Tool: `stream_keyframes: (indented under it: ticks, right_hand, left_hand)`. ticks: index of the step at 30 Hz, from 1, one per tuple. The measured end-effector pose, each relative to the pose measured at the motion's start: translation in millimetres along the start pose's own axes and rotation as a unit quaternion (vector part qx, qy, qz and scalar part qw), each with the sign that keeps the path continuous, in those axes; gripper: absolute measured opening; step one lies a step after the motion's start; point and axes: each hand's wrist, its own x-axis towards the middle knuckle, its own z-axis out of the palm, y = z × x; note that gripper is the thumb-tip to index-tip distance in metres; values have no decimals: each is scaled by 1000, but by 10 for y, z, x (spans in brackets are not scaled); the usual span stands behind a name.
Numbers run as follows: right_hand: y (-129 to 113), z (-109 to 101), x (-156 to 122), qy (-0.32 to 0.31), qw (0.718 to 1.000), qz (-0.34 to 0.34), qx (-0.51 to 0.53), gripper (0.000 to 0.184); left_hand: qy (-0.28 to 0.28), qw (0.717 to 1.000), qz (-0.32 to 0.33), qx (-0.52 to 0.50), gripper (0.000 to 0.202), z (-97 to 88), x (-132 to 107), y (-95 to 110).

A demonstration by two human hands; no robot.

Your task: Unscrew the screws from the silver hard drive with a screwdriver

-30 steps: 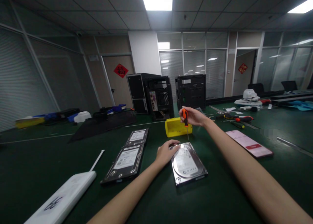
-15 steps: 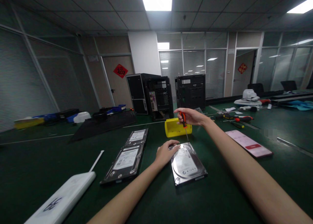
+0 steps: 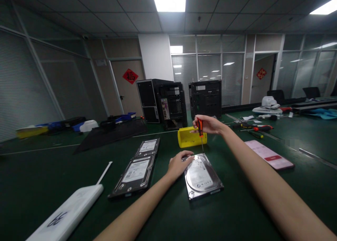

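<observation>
A silver hard drive [image 3: 201, 176] with a white label lies flat on the green table in front of me. My left hand [image 3: 180, 163] grips its far left corner, thumb on the top face and fingers over the edge. Above the drive's far end, my right hand [image 3: 206, 124] is closed around the red and black handle of a screwdriver [image 3: 200, 128]. The shaft points down, its tip at the far right corner of the drive. Just behind stands a yellow bin [image 3: 188, 139], partly covered by the right hand.
Two more hard drives [image 3: 137, 170] lie to the left, near a white power bank-like block [image 3: 68, 213]. A pink-screened phone [image 3: 268, 155] rests at right, with pliers and screwdrivers [image 3: 263, 128] beyond. Black computer cases [image 3: 172, 104] stand at the back.
My right hand has shifted its fingers on the screwdriver handle, which now stands slightly more upright. The left hand and the drive hold their places.
</observation>
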Motion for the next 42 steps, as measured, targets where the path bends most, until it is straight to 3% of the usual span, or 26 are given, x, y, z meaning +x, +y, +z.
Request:
stream_keyframes:
  ticks: [10,23,30,37,42]
  right_hand:
    - [14,-85,-18,45,999,-3,-18,12]
    - [32,-106,-36,19,999,-15,-38,11]
    - [59,-139,1,8,1000,-11,-4,33]
    - [41,-103,15,-3,1000,8,-21,27]
    - [35,-57,47,1,999,-15,-34,21]
  left_hand:
    - [3,1000,-2,7,30,6,0,11]
    - [0,1000,12,-2,32,3,4,-32]
    - [0,1000,10,-4,32,16,12,-55]
    - [1,1000,5,-3,32,28,16,-70]
    - [1,1000,5,-4,32,23,15,-64]
